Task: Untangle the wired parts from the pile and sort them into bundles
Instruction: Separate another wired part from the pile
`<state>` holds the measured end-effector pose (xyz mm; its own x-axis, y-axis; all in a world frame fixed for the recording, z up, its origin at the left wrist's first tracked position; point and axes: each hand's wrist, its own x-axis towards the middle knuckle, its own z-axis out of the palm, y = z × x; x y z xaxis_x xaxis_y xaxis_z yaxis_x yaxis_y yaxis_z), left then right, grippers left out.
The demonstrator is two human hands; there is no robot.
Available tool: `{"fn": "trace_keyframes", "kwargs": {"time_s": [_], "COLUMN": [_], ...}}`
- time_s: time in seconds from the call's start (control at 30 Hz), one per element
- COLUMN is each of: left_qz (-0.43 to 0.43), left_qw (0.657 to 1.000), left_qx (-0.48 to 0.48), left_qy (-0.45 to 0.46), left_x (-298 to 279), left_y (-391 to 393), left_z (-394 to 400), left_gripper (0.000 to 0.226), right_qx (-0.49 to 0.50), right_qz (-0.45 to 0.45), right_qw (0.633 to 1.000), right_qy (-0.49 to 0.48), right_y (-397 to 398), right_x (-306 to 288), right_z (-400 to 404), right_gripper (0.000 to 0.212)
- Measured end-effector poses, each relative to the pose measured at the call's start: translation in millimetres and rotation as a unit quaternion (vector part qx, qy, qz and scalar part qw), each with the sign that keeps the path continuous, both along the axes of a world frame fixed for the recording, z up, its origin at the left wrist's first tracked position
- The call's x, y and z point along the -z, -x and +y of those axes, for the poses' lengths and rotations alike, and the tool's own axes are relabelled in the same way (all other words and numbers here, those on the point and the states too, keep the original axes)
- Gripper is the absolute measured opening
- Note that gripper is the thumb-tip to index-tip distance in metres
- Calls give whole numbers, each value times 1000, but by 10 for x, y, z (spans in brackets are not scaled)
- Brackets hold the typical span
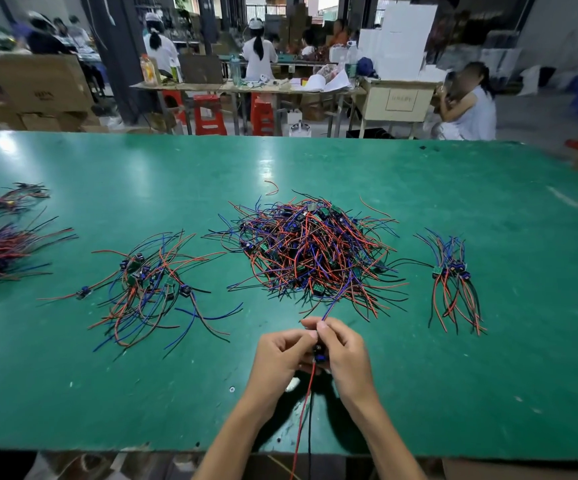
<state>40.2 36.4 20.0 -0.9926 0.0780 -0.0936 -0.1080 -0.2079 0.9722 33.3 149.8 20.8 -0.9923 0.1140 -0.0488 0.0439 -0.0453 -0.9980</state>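
Counter (315, 161): flat green mat surface, glossy with light glare, scuffed and flecked with pale marks, near edge straight.

Main pile (310, 251): centre of counter, a dense mound of thin flexible wires in red, blue, purple and black, knotted over each other, with small green circuit boards and dark blocky components poking through. Loose wire ends fan out all round.

Left loose heap (149, 285): same parts, spread flatter and sparser, wires curling outward, individual boards visible.

Far-left bundles (0, 251): at the counter's left edge, wires lying roughly parallel, blurred by the lens.

Right bundle (455, 271): small and tidy, boards grouped at the middle, blue wires pointing away, red and black wires trailing toward the near edge.

Left hand (280, 351) and right hand (341, 348): together just in front of the main pile, above the counter. Both have fingers curled, pinching one wired part (318, 353) between them: a small dark component with a blue bit. Its blue-purple wires (336, 303) run up from the fingertips into the pile; a red and a black wire (303, 414) hang down past the wrists over the near edge.
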Motion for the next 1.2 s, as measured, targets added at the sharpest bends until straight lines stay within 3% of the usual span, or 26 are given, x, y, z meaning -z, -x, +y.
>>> {"fn": "trace_keyframes", "kwargs": {"time_s": [0.13, 0.4, 0.7, 0.8, 0.87, 1.0, 1.07, 1.2], "left_qz": [-2, -37, -51, -50, -48, -62, -70, -73], "left_qw": [1000, 999, 993, 994, 996, 996, 994, 989], "left_qx": [-17, -3, 102, 95, 79, 63, 76, 107], "left_qy": [-4, 11, 12, 10, 9, -2, -22, -74], "left_x": [-13, -71, -100, -113, -114, -114, -103, -74], "left_y": [-17, 12, -63, -57, -47, -10, 21, 42], "left_z": [9, -8, -57, -94, -106, -88, -101, -201], "left_gripper": [20, 23, 23, 26, 26, 24, 27, 29], "right_qx": [87, 88, 146, 101, 17, -155, -159, -44], "right_qz": [49, -1, -21, -28, -43, -35, -12, -1], "right_qw": [986, 992, 987, 994, 996, 987, 987, 995], "right_qy": [-132, -93, -57, 36, 79, 12, 10, 84], "right_y": [-32, 191, 596, 600, 543, 327, 249, 267], "right_x": [65, 3, -241, -268, -258, -124, -42, 1], "right_z": [-71, -101, 155, 223, 278, 344, 347, 346], "right_gripper": [24, 33, 31, 34, 31, 34, 29, 26]}}
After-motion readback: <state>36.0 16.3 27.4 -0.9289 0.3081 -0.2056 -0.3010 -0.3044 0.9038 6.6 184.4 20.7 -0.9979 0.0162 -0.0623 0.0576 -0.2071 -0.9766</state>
